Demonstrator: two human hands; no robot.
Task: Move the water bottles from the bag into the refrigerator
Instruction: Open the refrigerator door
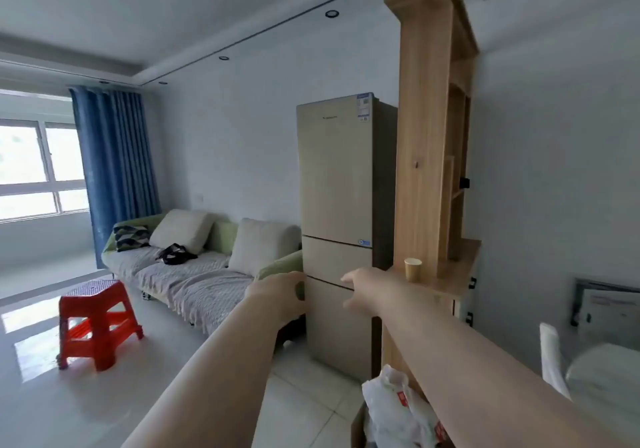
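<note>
A tall beige refrigerator (334, 177) with three doors stands against the wall, all doors closed. My left hand (277, 295) reaches its left edge at the seam between the middle and bottom doors, fingers curled and empty. My right hand (363, 286) is stretched toward the same seam on the front, fingers apart, holding nothing. A white plastic bag (394, 409) with red print sits low under my right forearm; its contents are hidden, and no bottles show.
A wooden cabinet (433, 136) stands right of the refrigerator, with a paper cup (412, 269) on its counter. A sofa (194, 267) with cushions lies to the left, a red plastic stool (97, 323) on the tiled floor. A white chair (554, 357) is at right.
</note>
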